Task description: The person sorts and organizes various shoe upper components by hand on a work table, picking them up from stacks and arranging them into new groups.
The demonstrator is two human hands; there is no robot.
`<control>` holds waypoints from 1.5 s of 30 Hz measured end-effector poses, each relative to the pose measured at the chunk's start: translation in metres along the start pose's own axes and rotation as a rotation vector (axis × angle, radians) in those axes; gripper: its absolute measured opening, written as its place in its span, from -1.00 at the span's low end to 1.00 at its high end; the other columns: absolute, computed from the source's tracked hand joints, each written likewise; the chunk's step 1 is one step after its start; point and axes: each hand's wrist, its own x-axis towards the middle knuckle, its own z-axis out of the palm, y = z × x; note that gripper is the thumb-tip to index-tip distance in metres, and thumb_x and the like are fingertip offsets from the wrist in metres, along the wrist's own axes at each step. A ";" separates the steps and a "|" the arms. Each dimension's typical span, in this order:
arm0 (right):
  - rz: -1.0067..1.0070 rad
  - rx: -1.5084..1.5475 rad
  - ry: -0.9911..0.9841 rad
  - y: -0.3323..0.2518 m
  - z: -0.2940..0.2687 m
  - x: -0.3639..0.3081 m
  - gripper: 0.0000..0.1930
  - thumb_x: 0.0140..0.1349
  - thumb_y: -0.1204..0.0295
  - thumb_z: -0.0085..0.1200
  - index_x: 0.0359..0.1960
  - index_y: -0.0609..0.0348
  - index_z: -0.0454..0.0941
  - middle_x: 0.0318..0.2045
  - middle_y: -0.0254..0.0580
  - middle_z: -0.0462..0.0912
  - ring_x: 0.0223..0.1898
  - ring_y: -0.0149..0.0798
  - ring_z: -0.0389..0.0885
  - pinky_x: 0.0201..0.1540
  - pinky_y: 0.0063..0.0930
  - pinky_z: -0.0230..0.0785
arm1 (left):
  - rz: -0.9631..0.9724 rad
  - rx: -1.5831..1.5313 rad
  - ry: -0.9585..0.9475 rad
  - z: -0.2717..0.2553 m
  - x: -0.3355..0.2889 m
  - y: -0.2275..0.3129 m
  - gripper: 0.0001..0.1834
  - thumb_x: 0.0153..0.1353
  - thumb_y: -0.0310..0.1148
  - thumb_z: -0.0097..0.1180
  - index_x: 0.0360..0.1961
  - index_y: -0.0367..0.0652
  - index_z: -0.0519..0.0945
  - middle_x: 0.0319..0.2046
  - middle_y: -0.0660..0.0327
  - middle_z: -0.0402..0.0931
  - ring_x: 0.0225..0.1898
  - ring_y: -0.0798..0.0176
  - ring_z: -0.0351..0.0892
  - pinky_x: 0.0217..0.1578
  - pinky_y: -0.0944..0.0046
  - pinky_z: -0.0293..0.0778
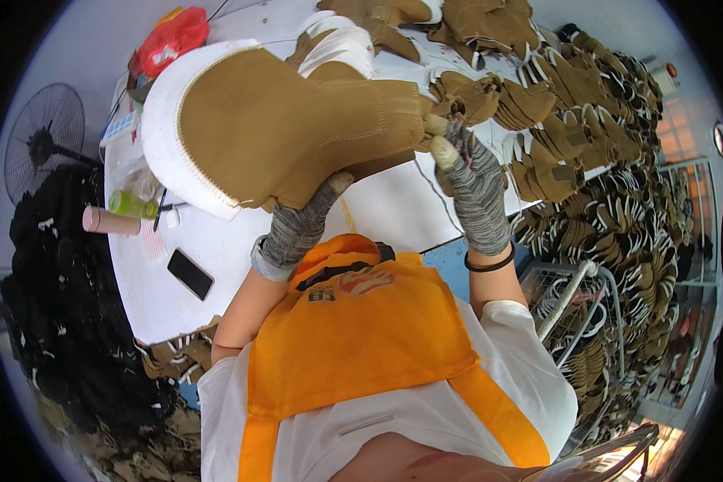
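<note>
The brown boot upper [281,120], likely light and pliable, hangs above the table [159,307], white rim toward the left edge; left grip [303,221] pinches its underside, right grip [474,177] its narrow cuff, both firm seam holds

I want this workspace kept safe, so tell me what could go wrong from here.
The brown piece is held up between the left hand and right hand; if either grip loosens, it could slip. The black phone lies near the edge of the white table and might get knocked off.
</note>
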 end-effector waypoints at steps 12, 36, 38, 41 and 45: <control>0.200 0.280 0.087 0.019 0.005 -0.004 -0.63 0.30 0.05 0.04 -0.29 0.16 0.50 -0.70 -0.52 0.27 -0.66 -0.59 0.23 -0.61 -0.60 0.09 | -0.039 0.296 -0.135 0.005 -0.036 -0.053 -0.66 0.27 -0.42 0.12 0.06 -0.24 0.49 0.02 0.21 0.48 0.00 0.29 0.43 0.07 0.23 0.35; 0.209 0.236 -0.167 -0.013 0.039 0.024 -0.67 0.26 0.22 0.13 -0.10 0.23 0.54 -0.30 -0.32 0.60 -0.27 -0.42 0.46 -0.13 -0.50 0.36 | 0.028 -0.159 0.278 0.018 -0.013 -0.017 -0.28 0.10 -0.17 0.33 0.22 -0.21 0.30 0.11 0.16 0.36 0.10 0.18 0.38 0.14 0.15 0.32; 0.277 0.217 -0.142 -0.010 0.041 0.028 -0.66 0.28 0.16 0.11 -0.16 0.23 0.55 -0.40 -0.35 0.56 -0.35 -0.45 0.41 -0.22 -0.53 0.33 | 0.044 -0.057 0.263 0.016 -0.019 -0.019 -0.30 0.11 -0.22 0.31 0.22 -0.20 0.29 0.11 0.15 0.37 0.10 0.18 0.38 0.14 0.15 0.33; 0.371 0.247 -0.131 -0.007 0.045 0.034 -0.59 0.29 0.06 0.06 -0.24 0.24 0.55 -0.53 -0.39 0.47 -0.48 -0.51 0.33 -0.38 -0.62 0.27 | -0.001 -0.027 0.164 0.005 -0.028 -0.019 -0.42 0.18 -0.36 0.23 0.20 -0.18 0.33 0.09 0.12 0.41 0.10 0.17 0.41 0.10 0.18 0.39; 0.271 0.237 -0.042 0.008 0.051 0.033 -0.58 0.30 0.03 0.03 -0.22 0.22 0.57 -0.53 -0.43 0.44 -0.50 -0.53 0.29 -0.41 -0.65 0.23 | -0.529 -0.781 0.079 -0.021 -0.014 0.047 -0.34 0.15 -0.41 0.25 0.25 -0.19 0.26 0.10 0.10 0.41 0.11 0.18 0.42 0.12 0.21 0.38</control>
